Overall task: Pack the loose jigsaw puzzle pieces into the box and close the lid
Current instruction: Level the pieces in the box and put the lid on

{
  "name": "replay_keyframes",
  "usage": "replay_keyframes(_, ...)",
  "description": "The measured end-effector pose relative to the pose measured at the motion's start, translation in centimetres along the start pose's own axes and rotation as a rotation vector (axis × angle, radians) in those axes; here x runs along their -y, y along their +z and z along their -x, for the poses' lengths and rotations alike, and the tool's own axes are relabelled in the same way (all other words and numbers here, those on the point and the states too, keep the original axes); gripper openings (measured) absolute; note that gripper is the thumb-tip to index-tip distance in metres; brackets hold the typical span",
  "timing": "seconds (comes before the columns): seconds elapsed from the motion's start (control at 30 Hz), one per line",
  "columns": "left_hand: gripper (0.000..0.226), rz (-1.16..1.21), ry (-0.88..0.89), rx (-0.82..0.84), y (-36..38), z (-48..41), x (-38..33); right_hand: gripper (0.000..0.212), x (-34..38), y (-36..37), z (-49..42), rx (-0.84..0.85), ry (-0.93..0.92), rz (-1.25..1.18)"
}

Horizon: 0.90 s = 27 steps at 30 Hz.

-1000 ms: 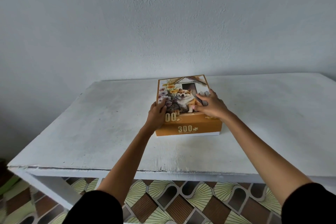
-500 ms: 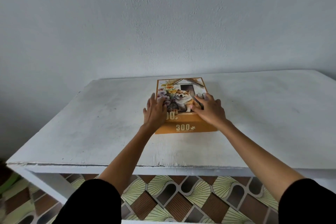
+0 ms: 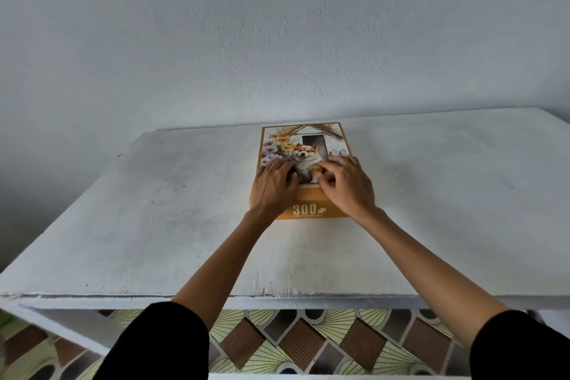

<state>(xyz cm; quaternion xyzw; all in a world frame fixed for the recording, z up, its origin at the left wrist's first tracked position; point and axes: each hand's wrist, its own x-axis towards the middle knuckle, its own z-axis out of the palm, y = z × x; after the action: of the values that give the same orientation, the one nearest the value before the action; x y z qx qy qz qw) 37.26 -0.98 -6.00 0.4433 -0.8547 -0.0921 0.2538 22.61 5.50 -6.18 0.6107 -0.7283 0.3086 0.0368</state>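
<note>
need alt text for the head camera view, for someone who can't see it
Two bare hands, left hand and right hand, press flat on the lid of a closed orange cardboard jigsaw puzzle box showing a dog and flowers and marked 300. The box sits on a white painted table against a pale wall, with patterned floor tiles below.

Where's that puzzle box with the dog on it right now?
In the head view, the puzzle box lies mid-frame on the white table, toward its far edge by the wall, with the left hand and right hand pressing on top of it.
</note>
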Motion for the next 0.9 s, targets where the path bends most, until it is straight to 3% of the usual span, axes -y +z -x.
replay_keyframes(0.9,0.039,0.026,-0.035,0.021,3.7,-13.2,3.7,0.036,-3.6,4.5,-12.7,0.002,0.047,0.039)
